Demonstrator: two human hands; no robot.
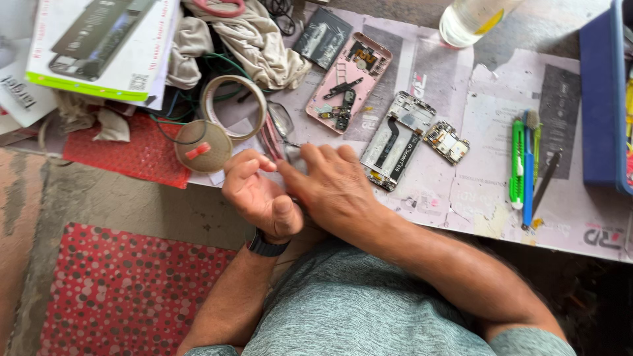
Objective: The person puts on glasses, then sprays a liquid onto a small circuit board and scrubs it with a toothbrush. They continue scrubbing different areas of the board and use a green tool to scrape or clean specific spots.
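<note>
My left hand (260, 198), with a black watch (267, 244) on its wrist, lies palm up at the table's front edge with its fingers curled. My right hand (333, 188) reaches across it, and the fingertips of both hands meet around something small and grey that is too blurred to name. Thin pink tool handles (270, 142) and a pair of glasses (280, 118) lie just beyond the fingertips. Farther back are an open pink phone shell (349, 79), a phone frame (395, 142) and a small circuit board (447, 142).
Paper sheets (488, 99) cover the table. On the left are a tape roll (234, 105), a round disc (202, 146), a red mat (142, 148), cloth (250, 39) and a white box (99, 43). On the right are a green knife (517, 161), a blue brush (529, 171) and a blue bin (603, 99).
</note>
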